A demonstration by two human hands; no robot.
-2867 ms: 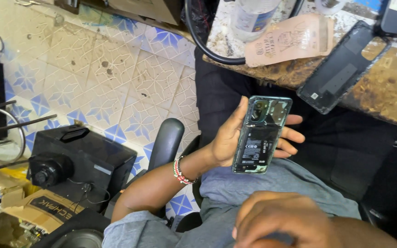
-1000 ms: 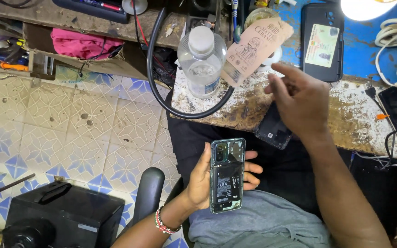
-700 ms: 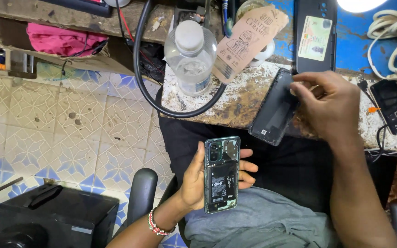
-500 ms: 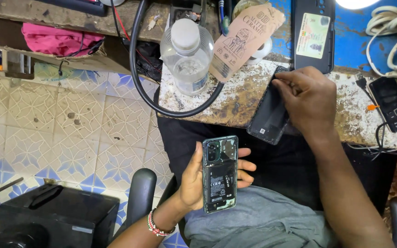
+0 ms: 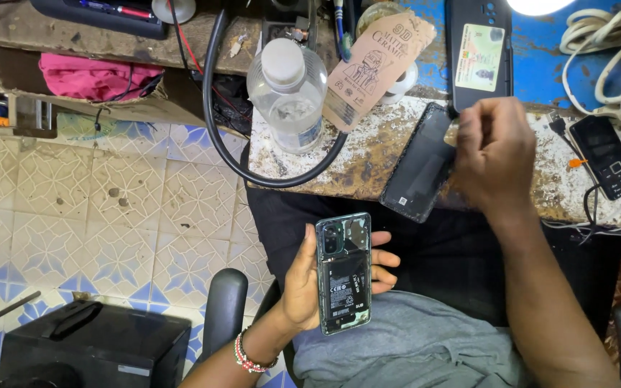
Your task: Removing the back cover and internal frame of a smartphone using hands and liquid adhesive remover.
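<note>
Over the lap, the left hand (image 5: 303,284) gripped an opened phone (image 5: 343,273) upright in its fingers, while the right hand (image 5: 494,154) pinched the black back cover's (image 5: 420,167) top edge at the worn bench (image 5: 368,154).

Opened phone (image 5: 344,274): we see it upright over our lap, back off, innards showing.
Black back cover (image 5: 420,164): we see it tilted at the bench edge.

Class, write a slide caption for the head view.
Left hand holds an opened smartphone; right hand grips a black back cover on the workbench.
</note>
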